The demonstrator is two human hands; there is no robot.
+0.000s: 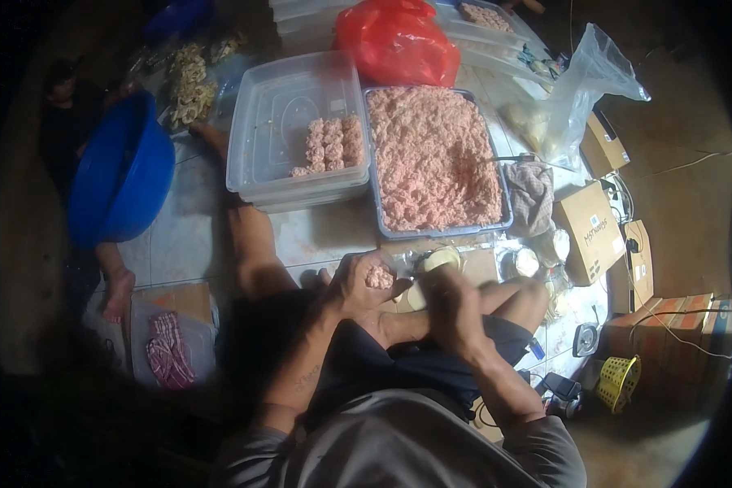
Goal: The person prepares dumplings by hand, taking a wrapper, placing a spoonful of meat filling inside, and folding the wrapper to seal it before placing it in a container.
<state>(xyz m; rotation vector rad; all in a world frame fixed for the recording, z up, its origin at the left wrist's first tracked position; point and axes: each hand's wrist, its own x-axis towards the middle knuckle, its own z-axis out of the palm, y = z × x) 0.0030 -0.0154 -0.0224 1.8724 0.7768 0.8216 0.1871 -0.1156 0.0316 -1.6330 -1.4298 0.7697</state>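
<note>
A lump of pink minced filling (379, 277) sits in the curled fingers of my left hand (352, 285), above my crossed legs. My right hand (454, 307) is just to its right, smeared by motion, so I cannot tell how its fingers are set. Right beyond it lies a pale yellow round thing (440, 259), partly covered by the hand. A large tray (442, 233) heaped with pink mince (431, 154) stands ahead of both hands. To its left, a clear plastic container (268, 122) holds rows of shaped mince pieces (333, 145).
A red plastic bag (398, 41) rests behind the tray. On the right are a grey cloth (531, 195), a clear bag (577, 98) and cardboard boxes (590, 232). At left, another person sits beside a blue basin (122, 175). A yellow basket (618, 382) stands lower right.
</note>
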